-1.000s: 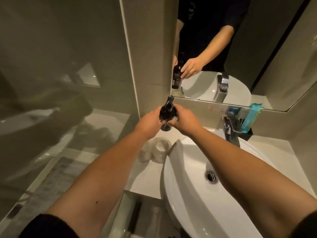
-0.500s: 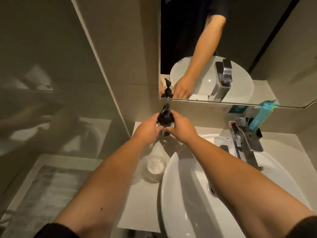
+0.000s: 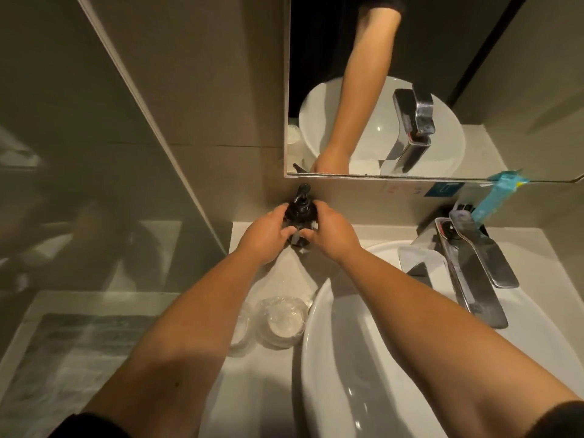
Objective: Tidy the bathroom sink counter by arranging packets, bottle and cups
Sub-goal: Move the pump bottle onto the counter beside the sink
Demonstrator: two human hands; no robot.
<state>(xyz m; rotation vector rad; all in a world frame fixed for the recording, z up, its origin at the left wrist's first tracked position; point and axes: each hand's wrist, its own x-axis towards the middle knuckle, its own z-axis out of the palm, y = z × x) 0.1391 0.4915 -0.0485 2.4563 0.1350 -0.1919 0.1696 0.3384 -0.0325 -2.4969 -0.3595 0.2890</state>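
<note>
A dark pump bottle stands upright at the back left corner of the white counter, close to the wall. My left hand grips its left side and my right hand grips its right side, fingers curled round the body. Two clear plastic-wrapped cups stand on the counter nearer to me, partly hidden behind my left forearm. A turquoise packet leans against the wall behind the faucet at the right.
The white basin fills the lower right, with a chrome faucet at its back. A mirror hangs above. A glass partition bounds the counter on the left, with a floor mat below.
The bottle has gone down and back toward the wall corner with both hands still round it. My view has tilted further down over the counter.
</note>
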